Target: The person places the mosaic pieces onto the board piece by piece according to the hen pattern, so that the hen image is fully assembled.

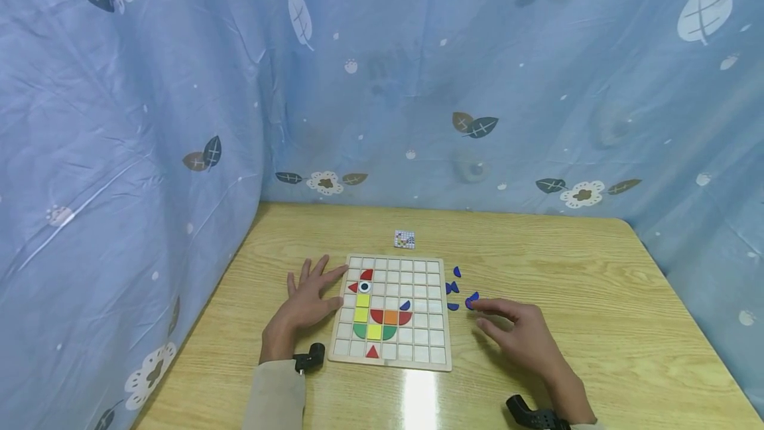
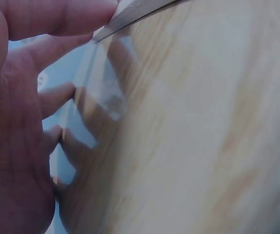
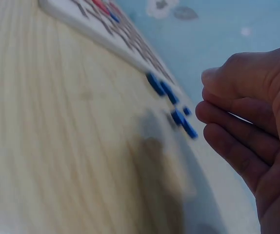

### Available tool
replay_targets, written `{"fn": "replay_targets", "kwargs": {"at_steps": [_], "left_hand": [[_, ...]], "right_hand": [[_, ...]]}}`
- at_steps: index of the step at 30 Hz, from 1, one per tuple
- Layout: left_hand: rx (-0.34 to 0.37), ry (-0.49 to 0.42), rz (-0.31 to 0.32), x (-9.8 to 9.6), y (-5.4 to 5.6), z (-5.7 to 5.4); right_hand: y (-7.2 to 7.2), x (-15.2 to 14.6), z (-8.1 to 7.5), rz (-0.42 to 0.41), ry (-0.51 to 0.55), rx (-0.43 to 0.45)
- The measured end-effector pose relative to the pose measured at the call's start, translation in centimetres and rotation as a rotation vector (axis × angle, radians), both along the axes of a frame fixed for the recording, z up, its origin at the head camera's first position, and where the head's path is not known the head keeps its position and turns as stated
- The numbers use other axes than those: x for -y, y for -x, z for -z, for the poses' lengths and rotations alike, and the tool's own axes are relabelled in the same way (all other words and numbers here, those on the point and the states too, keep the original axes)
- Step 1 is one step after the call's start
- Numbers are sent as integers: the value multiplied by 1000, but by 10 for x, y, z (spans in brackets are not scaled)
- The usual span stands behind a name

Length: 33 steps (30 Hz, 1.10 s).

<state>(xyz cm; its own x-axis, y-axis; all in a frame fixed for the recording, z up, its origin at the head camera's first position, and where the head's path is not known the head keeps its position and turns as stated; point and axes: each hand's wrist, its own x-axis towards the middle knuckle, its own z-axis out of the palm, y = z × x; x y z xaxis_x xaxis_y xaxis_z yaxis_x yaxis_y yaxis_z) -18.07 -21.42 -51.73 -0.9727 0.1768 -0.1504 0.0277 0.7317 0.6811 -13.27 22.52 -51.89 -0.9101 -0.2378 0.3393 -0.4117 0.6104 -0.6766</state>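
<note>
A wooden grid board [image 1: 390,366] lies on the table, with a bird-like figure of coloured pieces in its cells. Yellow squares [image 1: 362,300] form the neck, an eye piece [image 1: 365,287] the head, and one blue piece [image 1: 405,305] sits above the red ones. My left hand [image 1: 307,300] lies spread at the board's left side, index finger and thumb at its edge. Just right of the board are several loose blue pieces [image 1: 457,272]. My right hand [image 1: 519,334] reaches to them, its fingertips overlapping one in the head view. No piece shows between its fingers [image 3: 237,122] in the right wrist view.
A small picture card [image 1: 404,239] with a similar coloured figure lies behind the board. Blue patterned curtains [image 1: 382,85] enclose the wooden table [image 1: 567,264] at the back and sides.
</note>
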Motion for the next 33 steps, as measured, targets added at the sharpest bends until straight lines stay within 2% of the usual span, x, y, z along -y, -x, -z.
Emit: {"fn": "replay_targets", "kwargs": {"at_steps": [7, 13, 21, 27, 33], "left_hand": [[3, 5, 0, 0, 0, 0], [-2, 13, 3, 0, 1, 0], [-2, 11, -4, 0, 0, 1], [0, -2, -2, -1, -1, -1], [-1, 1, -2, -1, 0, -1]], "right_hand": [[-12, -25, 3, 65, 21, 30], [-13, -32, 3, 64, 41, 34], [-4, -28, 6, 38, 70, 72], [8, -18, 8, 32, 42, 116], [19, -7, 9, -6, -14, 83]]}}
